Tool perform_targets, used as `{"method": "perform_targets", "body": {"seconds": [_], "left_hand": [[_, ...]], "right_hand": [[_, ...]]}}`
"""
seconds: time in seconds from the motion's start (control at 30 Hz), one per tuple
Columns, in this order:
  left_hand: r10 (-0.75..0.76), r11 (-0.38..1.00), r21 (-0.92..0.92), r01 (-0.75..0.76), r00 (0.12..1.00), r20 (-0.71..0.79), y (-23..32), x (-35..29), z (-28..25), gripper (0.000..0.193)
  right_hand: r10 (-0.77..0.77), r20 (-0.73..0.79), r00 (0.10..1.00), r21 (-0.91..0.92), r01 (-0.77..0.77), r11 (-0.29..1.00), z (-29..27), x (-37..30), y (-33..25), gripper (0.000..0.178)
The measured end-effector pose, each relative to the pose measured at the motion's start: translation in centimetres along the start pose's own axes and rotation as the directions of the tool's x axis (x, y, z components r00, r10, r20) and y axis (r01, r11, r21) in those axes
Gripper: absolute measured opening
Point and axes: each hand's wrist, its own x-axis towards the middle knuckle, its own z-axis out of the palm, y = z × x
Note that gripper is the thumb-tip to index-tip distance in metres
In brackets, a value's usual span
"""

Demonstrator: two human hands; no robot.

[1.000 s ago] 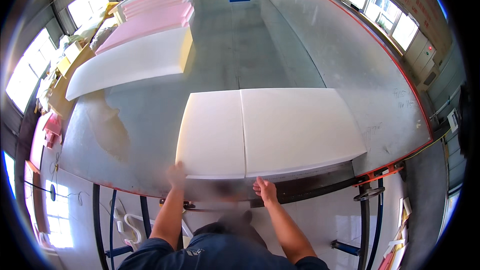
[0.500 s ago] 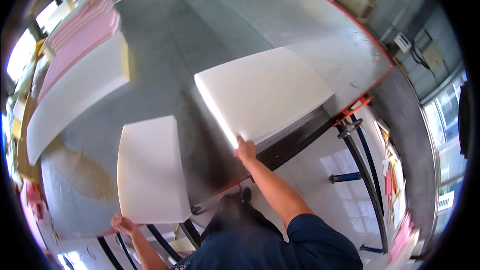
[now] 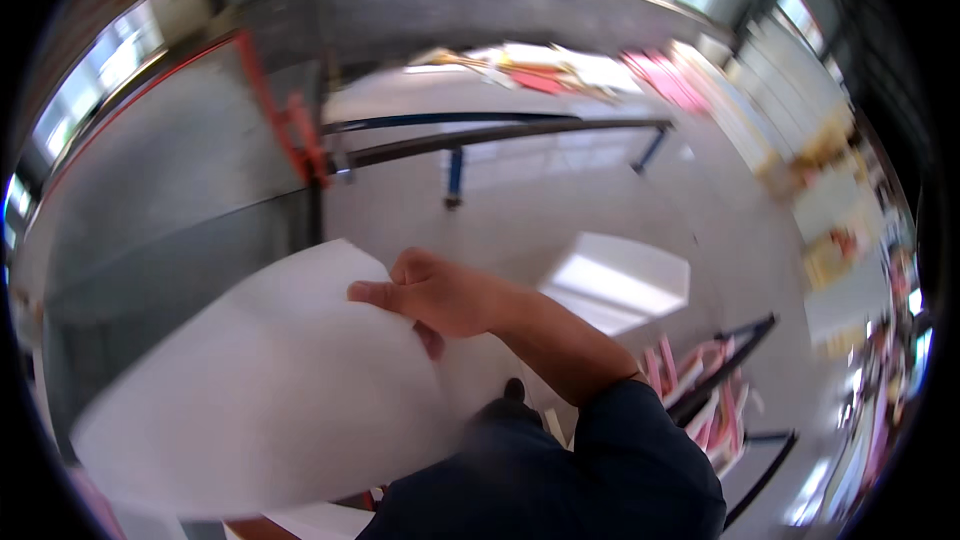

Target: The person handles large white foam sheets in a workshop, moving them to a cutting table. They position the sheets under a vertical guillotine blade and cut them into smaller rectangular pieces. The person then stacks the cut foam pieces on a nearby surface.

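A large white foam slab (image 3: 250, 380) fills the lower left of the head view, blurred by motion. My right hand (image 3: 440, 292) grips its upper right edge, fingers curled over the rim, with the dark blue sleeve (image 3: 640, 440) behind it. My left hand is out of sight, hidden under or behind the slab. The slab is off the grey table (image 3: 150, 200), which lies at the left.
A second white foam block (image 3: 615, 280) lies on the pale floor to the right. A dark steel frame with blue legs (image 3: 470, 145) and red brackets (image 3: 295, 130) runs across the middle. Pink and white foam offcuts (image 3: 690, 390) sit in a rack at the lower right.
My view has swung away from the table toward the floor. The slab that lay on the table is now lifted in front of me, held by my right hand.
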Motion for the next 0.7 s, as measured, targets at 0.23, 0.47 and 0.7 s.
{"method": "perform_targets", "body": {"seconds": [0.23,0.47,0.7], "left_hand": [[-0.08,0.932,-0.259,0.254,0.84,0.536,7.5,-9.1,26.3,0.067],[0.313,0.937,-0.349,0.026,0.383,0.869,2.6,-25.5,44.6,0.067],[-0.159,0.937,0.139,0.32,0.036,0.987,-4.7,-44.2,53.7,0.066]], "right_hand": [[-0.065,-0.782,0.62,0.084,0.208,0.974,-5.3,-3.7,12.0,0.062],[-0.563,-0.825,-0.04,-0.533,0.385,0.753,-12.3,-8.3,6.2,0.05],[-0.652,-0.72,-0.24,-0.683,0.073,0.727,-19.1,-33.0,-0.6,0.038]]}}
